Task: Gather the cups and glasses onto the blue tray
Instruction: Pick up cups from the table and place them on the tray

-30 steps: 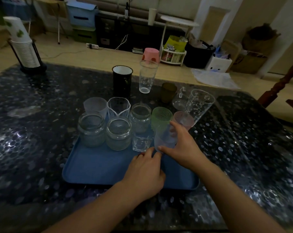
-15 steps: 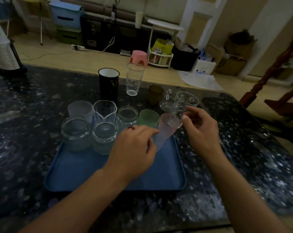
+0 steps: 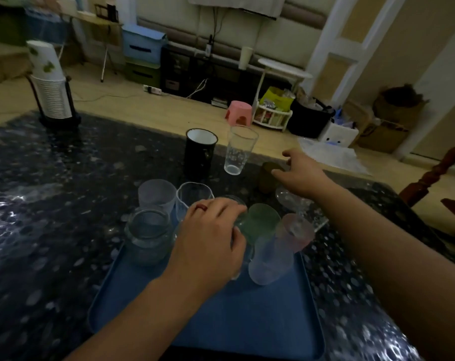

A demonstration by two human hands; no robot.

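On dark speckled table (image 3: 51,204): blue tray (image 3: 221,321), glass jar (image 3: 148,235) and frosted cups at far end. Left hand (image 3: 210,241) over tray's cluster, fingers curled round something clear; hidden, cannot tell what. Beyond tray: black mug (image 3: 200,152), tall clear glass (image 3: 238,152), upright, well apart from hands. Right hand (image 3: 299,173) nearer, fingers spread at small brown cup (image 3: 269,178), grip not closed. Tilted clear glass (image 3: 296,204) under right forearm, likely obstacle.

The left hand (image 3: 210,238) hovers low, palm down, fingers (image 3: 238,213) loosely curled. The right hand (image 3: 300,170) reaches forward, arm outstretched.
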